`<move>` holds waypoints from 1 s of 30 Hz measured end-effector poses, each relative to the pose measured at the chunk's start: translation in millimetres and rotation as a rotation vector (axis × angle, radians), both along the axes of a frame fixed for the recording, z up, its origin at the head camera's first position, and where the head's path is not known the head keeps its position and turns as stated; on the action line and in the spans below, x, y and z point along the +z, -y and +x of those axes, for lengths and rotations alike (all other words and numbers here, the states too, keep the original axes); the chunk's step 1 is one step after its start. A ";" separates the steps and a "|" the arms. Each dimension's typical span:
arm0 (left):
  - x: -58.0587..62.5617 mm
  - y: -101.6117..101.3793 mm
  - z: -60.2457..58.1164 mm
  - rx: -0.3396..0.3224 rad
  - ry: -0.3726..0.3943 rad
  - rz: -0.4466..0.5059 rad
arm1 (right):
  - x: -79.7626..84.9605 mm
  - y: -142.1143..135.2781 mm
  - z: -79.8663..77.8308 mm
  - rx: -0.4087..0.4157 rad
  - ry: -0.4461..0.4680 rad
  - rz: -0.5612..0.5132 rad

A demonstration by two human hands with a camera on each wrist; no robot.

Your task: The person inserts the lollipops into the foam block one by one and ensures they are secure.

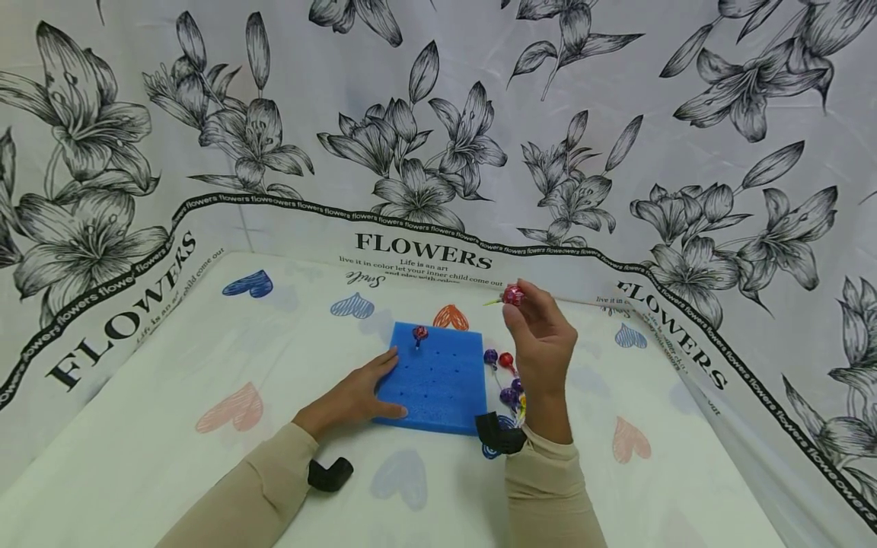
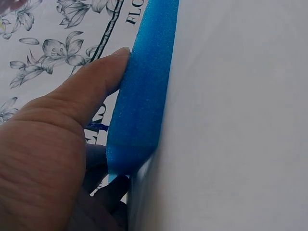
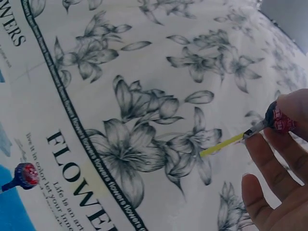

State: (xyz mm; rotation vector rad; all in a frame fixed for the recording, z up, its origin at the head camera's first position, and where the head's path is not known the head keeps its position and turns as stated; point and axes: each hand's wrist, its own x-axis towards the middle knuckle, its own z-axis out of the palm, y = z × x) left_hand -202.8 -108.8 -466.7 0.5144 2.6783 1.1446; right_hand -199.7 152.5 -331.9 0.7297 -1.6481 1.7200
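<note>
At the left, the left hand (image 1: 355,392) is unclenched: its thumb lies over the top of the blue foam block (image 1: 438,412), its other fingers against the left side — a sensible brace, since so light a block would probably slide or lift under a push. A standing lollipop (image 1: 420,332) rises near the block's far left corner, so anything set beside it should be brought in clear of its head. Farther right, the right hand (image 1: 546,335) pinches a red-wrapped lollipop (image 1: 512,294) by its head, raised above the tablecloth (image 1: 617,380) and off past the block's right side. Its yellow stick (image 3: 224,143) points left, nearly level; to seat it well, I would turn the stick upright, line its tip up with one of the small holes, then press straight down with a snug but gentle pinch, lest the stick bend. Counting from the left: two hands, one foam block, one lollipop standing in it, one held, and right of the block a loose cluster — one red lollipop (image 1: 505,359) and at least three purple lollipops (image 1: 508,396), with something yellow partly behind the right wrist. The holes are too faint to count surely.
</note>
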 end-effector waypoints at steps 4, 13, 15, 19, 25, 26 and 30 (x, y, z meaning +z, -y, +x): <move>-1.4 0.1 0.0 0.000 -0.001 -0.003 | -7.2 13.6 -3.6 -0.021 0.072 0.079; -1.6 0.2 -0.2 0.002 0.002 0.010 | -50.9 22.2 -32.6 0.007 0.232 0.091; -1.8 0.3 -0.5 0.001 0.002 0.008 | -62.7 22.6 -40.6 0.004 0.244 0.096; -2.1 0.2 -0.7 0.002 0.002 0.002 | -74.2 25.5 -46.1 -0.011 0.301 0.118; -2.1 -0.6 -1.4 0.009 0.000 -0.017 | -75.9 32.3 -42.7 0.023 0.340 0.143; -1.9 -0.7 -1.4 0.009 0.000 -0.019 | -75.2 33.6 -41.1 0.026 0.341 0.157; -0.6 -0.6 -1.1 0.005 0.000 -0.011 | -74.1 37.6 -35.8 0.019 0.371 0.224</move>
